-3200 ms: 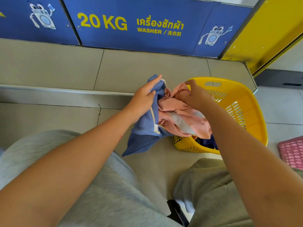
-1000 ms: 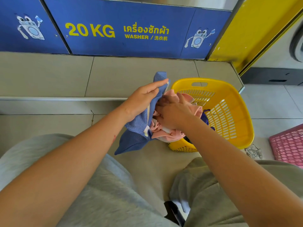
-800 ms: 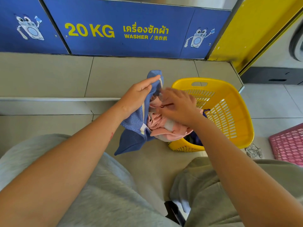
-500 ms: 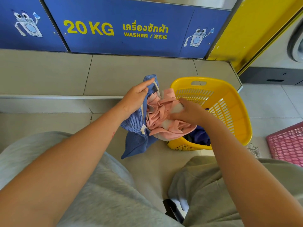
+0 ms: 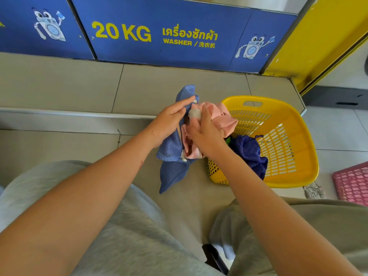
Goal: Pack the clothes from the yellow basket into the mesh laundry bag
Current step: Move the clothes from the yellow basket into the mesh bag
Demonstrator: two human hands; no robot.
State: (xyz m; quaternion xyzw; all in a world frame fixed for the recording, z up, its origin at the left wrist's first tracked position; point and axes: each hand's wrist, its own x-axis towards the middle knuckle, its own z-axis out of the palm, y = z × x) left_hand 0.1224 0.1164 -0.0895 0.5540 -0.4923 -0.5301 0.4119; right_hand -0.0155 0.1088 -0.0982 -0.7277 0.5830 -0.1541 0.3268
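My left hand (image 5: 169, 124) grips the upper edge of the blue mesh laundry bag (image 5: 173, 156), which hangs down to the tiled floor. My right hand (image 5: 205, 134) is pressed on a pink garment (image 5: 221, 116) at the bag's mouth; part of the pink cloth is inside the bag, part bulges out above my fingers. The yellow basket (image 5: 294, 140) stands tilted on the floor just right of the bag. A dark blue garment (image 5: 249, 152) lies in it, with a bit of green cloth beside my wrist.
A raised tiled step (image 5: 79, 114) runs along the blue washer panels (image 5: 159, 36) behind the bag. A pink basket (image 5: 352, 182) sits at the right edge. My knees in grey trousers fill the foreground, with a dark object (image 5: 213, 257) between them.
My right hand left the basket side and came back onto the pink garment, pushing it deeper into the bag's mouth. The dark blue garment in the basket shows more. My left hand kept its hold.
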